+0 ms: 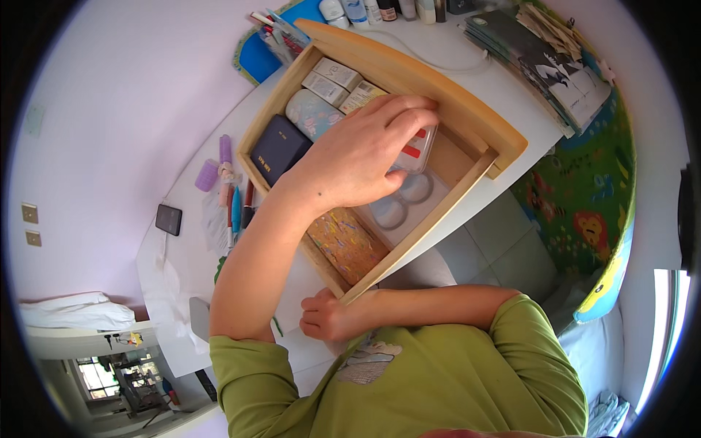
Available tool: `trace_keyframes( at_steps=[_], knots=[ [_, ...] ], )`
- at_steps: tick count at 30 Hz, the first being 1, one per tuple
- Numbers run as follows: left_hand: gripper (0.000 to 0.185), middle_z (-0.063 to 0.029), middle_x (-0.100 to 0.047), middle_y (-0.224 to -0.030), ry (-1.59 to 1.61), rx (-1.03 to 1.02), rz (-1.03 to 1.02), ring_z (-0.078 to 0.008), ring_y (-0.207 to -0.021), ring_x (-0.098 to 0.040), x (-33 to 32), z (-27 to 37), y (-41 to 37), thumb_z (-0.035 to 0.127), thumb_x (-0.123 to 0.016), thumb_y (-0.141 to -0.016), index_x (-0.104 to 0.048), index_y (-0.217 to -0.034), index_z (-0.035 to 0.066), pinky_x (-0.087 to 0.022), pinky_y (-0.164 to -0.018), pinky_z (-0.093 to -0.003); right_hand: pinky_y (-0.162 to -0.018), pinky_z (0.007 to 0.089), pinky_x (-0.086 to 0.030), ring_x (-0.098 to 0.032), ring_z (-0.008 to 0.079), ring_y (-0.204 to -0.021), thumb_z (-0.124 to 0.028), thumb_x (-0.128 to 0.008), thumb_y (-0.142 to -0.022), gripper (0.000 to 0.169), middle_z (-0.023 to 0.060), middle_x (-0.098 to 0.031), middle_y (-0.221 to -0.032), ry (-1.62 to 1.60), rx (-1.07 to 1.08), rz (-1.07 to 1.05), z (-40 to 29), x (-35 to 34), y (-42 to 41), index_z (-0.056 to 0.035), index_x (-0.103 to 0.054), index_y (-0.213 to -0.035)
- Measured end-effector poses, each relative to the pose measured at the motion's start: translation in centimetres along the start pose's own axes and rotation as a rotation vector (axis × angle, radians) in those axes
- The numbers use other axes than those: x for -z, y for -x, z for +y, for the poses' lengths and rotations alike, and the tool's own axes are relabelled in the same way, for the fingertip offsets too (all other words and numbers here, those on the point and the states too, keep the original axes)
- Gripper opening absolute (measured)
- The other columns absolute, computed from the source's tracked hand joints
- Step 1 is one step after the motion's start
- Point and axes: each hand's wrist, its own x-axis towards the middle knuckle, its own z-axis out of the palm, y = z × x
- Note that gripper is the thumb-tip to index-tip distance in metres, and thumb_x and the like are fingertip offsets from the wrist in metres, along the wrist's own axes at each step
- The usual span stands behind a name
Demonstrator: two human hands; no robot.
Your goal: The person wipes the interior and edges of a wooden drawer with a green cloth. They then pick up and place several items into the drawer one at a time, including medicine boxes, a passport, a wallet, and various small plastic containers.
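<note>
A light wooden drawer (424, 241) rests on the white desk, tilted across the view. My left hand (378, 142) reaches into it from above, fingers and thumb around a clear plastic box (416, 150) with red markings. Below that box are round, pale, lens-like pieces (390, 212) in the drawer. Also inside are a floral case (313, 114), a navy box (280, 149), white cartons (324, 87), a yellowish carton (361, 97) and a speckled brown slab (348, 243). My right hand (323, 317) has curled fingers beside the drawer's near corner; its palm is hidden.
Purple hair rollers (207, 175), pens (236, 211) and a black phone-like device (168, 219) lie left on the desk (186, 257). Behind the drawer stand a pen holder (279, 46) and bottles (372, 11). A stack of books (539, 71) sits at back right, by a patterned mat (589, 191).
</note>
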Motion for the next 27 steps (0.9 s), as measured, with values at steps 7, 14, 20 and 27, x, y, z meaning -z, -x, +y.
trace_keyframes(
  at_steps=[7, 14, 20, 27],
  knots=[
    [0.063, -0.0137, -0.041, -0.139, 0.144, 0.059, -0.027, -0.0335, -0.130, -0.045, -1.6, -1.2, 0.3, -0.001, -0.074, -0.070, -0.056, -0.127, 0.016, -0.046, -0.102, -0.0403, -0.052, 0.0322, -0.044, -0.045, 0.0184, -0.057, -0.028, -0.062, -0.056, 0.026, 0.0036, -0.043, -0.061, 0.126, 0.034, -0.009, -0.3, -0.1, 0.1, -0.0062, -0.047, -0.061],
    [0.035, -0.0094, -0.054, -0.125, 0.022, -0.025, 0.128, -0.0308, -0.119, -0.052, -2.7, -2.5, 1.2, -0.004, -0.071, -0.071, -0.070, -0.104, 0.010, -0.047, -0.098, -0.0396, -0.050, 0.0314, -0.045, -0.047, 0.0183, -0.059, -0.026, -0.061, -0.057, 0.024, 0.0034, -0.045, -0.060, 0.090, 0.029, -0.024, -0.2, 0.2, 0.0, -0.0060, -0.050, -0.063],
    [0.032, -0.0095, -0.060, -0.111, 0.108, -0.133, 0.178, -0.0303, -0.112, -0.056, -3.8, -2.0, 1.6, -0.001, -0.069, -0.074, -0.071, -0.104, 0.012, -0.045, -0.092, -0.0394, -0.049, 0.0307, -0.043, -0.051, 0.0199, -0.066, -0.022, -0.059, -0.059, 0.023, 0.0048, -0.051, -0.065, -0.133, -0.079, -0.010, -0.5, 0.3, -0.1, -0.0022, -0.055, -0.069],
    [0.038, -0.0094, -0.057, -0.118, 0.183, -0.026, 0.188, -0.0327, -0.112, -0.054, -4.7, -1.7, 1.4, 0.009, -0.078, -0.069, -0.068, -0.105, 0.014, -0.044, -0.092, -0.0424, -0.049, 0.0313, -0.043, -0.053, 0.0209, -0.069, -0.021, -0.059, -0.056, 0.030, 0.0062, -0.054, -0.069, -0.027, 0.027, -0.072, 0.2, 0.6, 0.1, 0.0015, -0.060, -0.076]
  ],
)
